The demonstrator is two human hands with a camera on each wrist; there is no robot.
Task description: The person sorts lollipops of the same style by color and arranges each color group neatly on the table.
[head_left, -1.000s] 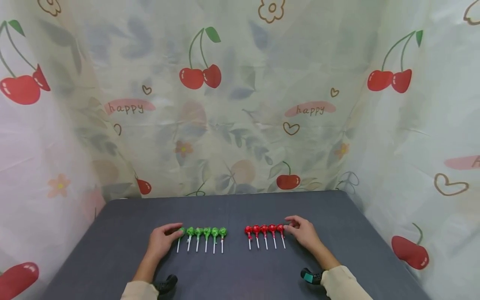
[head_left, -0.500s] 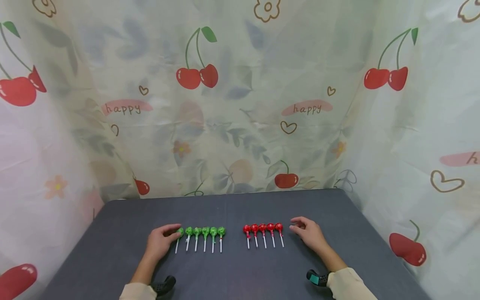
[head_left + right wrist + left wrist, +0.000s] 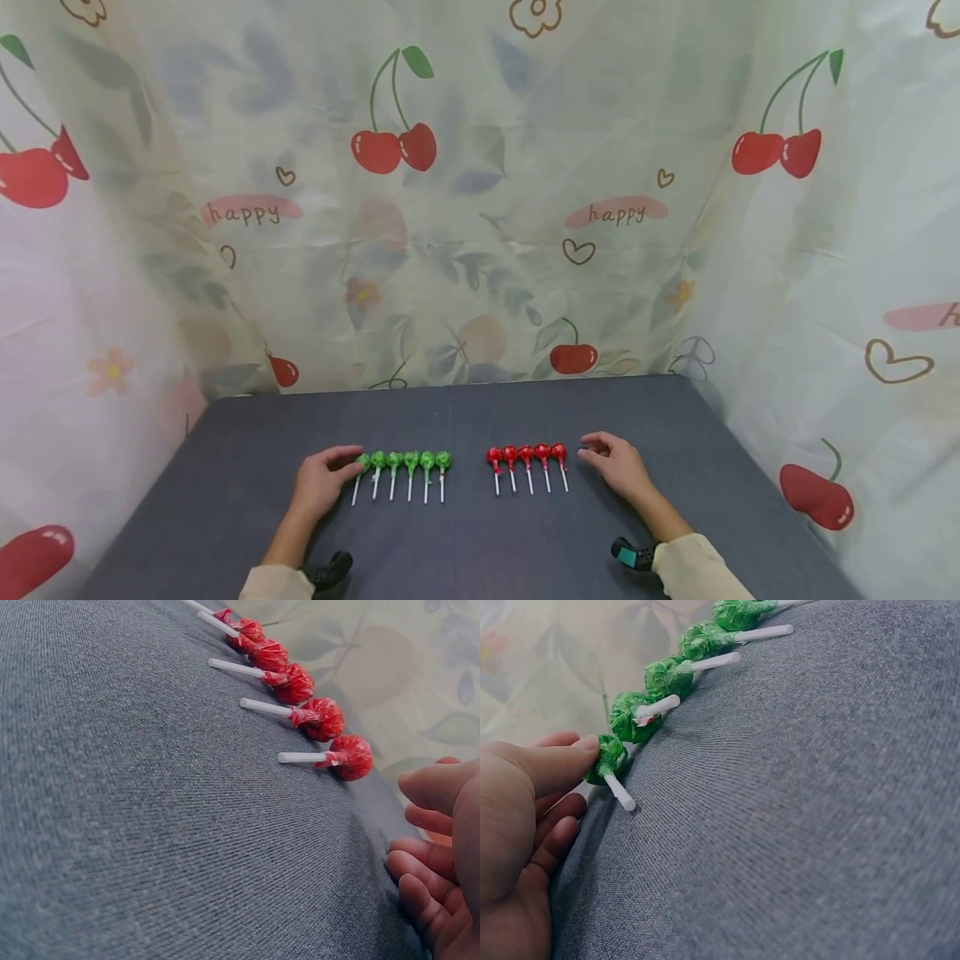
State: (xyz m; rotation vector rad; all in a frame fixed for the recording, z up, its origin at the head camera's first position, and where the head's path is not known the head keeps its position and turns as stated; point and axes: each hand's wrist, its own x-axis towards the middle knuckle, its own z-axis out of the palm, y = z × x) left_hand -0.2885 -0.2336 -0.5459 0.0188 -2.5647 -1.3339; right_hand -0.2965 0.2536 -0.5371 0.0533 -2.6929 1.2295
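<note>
Several green-wrapped lollipops (image 3: 411,461) lie in a row on the dark grey table, white sticks toward the person. My left hand (image 3: 321,483) is at the row's left end and pinches the head of the leftmost green lollipop (image 3: 612,759) between thumb and fingers. To the right lies a second row, of several red-wrapped lollipops (image 3: 527,456). Just beyond its right end is my right hand (image 3: 618,468), fingers loosely bent and holding nothing. In the right wrist view a small gap separates the thumb from the nearest red lollipop (image 3: 351,757).
The grey cloth-covered table (image 3: 465,542) carries both rows, with a gap between them. A patterned curtain (image 3: 465,275) with cherries and "happy" lettering encloses the back and sides. Black devices are strapped at both wrists, such as the right wrist device (image 3: 633,555).
My right hand has drawn away to the right from the last red lollipop, which it was touching, and now stays beside it. The left hand keeps its place at the green lollipop.
</note>
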